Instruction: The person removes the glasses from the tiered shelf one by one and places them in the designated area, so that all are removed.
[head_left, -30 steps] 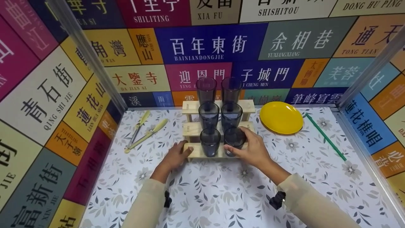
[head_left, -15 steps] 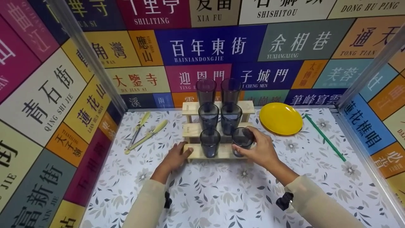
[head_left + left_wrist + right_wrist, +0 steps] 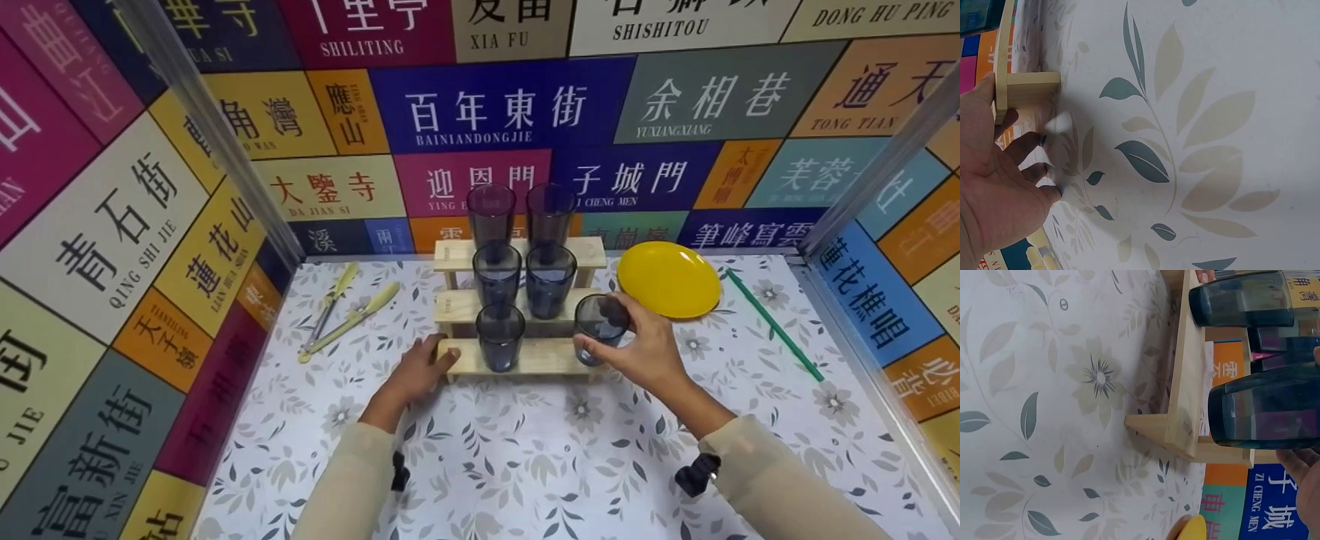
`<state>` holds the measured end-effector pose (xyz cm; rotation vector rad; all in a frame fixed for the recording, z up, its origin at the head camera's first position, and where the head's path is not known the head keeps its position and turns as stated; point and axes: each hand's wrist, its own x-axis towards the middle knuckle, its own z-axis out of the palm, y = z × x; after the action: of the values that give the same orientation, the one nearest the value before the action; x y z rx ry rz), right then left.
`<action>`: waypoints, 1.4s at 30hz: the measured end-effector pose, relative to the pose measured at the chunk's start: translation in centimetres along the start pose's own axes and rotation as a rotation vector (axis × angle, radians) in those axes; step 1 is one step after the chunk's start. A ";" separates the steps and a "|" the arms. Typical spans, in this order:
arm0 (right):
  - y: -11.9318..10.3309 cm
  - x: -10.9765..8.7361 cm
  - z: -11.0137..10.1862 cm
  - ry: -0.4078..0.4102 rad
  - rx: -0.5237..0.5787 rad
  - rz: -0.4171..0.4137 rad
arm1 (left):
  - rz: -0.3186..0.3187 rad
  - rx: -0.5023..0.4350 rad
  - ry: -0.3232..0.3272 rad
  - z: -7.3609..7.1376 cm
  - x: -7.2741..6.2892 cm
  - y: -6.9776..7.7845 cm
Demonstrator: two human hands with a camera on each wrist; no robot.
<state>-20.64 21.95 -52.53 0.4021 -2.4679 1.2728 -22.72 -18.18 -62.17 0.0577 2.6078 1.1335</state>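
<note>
A three-tier wooden rack point(image 3: 551, 356) carries several dark tinted drinking glasses, two on the top tier and two on the middle one. One more glass point(image 3: 500, 337) stands on the bottom tier. My left hand point(image 3: 414, 371) grips the left end of that tier; in the left wrist view the thumb is over the board point(image 3: 1033, 81) and the fingers are below. At the tier's right end, my right hand point(image 3: 649, 351) holds a tinted glass point(image 3: 600, 326) between thumb and fingers. In the right wrist view the held glass point(image 3: 1264, 408) has its base just above the board.
A yellow plate point(image 3: 667, 279) lies right of the rack, with a green stick point(image 3: 774, 324) beyond it. Pale yellow tongs point(image 3: 351, 322) lie at the left. Sign-printed walls point(image 3: 510, 105) enclose the back and sides of the floral tabletop point(image 3: 517, 465).
My right hand has carried its glass rightward along the bottom tier, from beside the remaining glass to the tier's right end. My left hand keeps its grip on the rack.
</note>
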 end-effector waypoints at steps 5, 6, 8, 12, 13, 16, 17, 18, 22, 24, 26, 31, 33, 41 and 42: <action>0.7 0.1 -1.1 0.016 -0.035 0.049 | -0.017 0.006 0.001 -0.1 0.1 0.2; 0.9 0.1 -1.3 0.018 -0.046 0.056 | -0.018 0.008 0.001 -0.1 0.0 0.2; 1.2 0.1 -1.8 0.019 -0.063 0.068 | -0.025 0.009 0.000 0.0 0.0 0.3; 2.0 0.1 -2.7 0.023 -0.097 0.087 | -0.022 0.004 -0.001 0.0 -0.1 0.4; 2.2 0.1 -2.9 0.024 -0.106 0.095 | -0.021 0.001 -0.002 -0.1 -0.1 0.4; 2.8 0.1 -3.5 0.027 -0.135 0.121 | -0.015 0.004 0.004 -0.2 -0.1 0.5; 2.9 0.1 -3.7 0.027 -0.142 0.131 | -0.012 0.005 0.007 -0.2 0.0 0.5; 3.1 0.2 -3.9 0.026 -0.148 0.142 | -0.013 0.005 0.010 -0.2 0.1 0.5; 4.1 0.1 -4.3 0.013 -0.158 0.187 | -0.012 0.001 0.013 -0.1 0.3 0.4; 4.7 0.0 -4.4 0.005 -0.168 0.209 | -0.009 -0.004 0.008 -0.1 0.2 0.4; 5.3 -0.1 -4.4 -0.002 -0.178 0.229 | -0.009 -0.014 0.001 -0.1 0.1 0.4; 6.6 -0.3 -4.5 -0.023 -0.170 0.293 | -0.013 -0.020 -0.004 -0.2 0.1 0.5; 7.0 -0.4 -4.4 -0.036 -0.163 0.324 | -0.015 -0.018 -0.002 -0.1 0.0 0.5; 8.4 -0.8 -3.7 -0.062 -0.140 0.369 | -0.019 -0.004 0.006 0.1 0.0 0.1; 8.5 -0.8 -3.6 -0.065 -0.136 0.370 | -0.019 -0.004 0.006 0.1 0.0 0.0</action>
<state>-22.65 29.76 -57.04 -0.0536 -2.7534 1.2263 -22.72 -18.06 -62.24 0.0284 2.6061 1.1338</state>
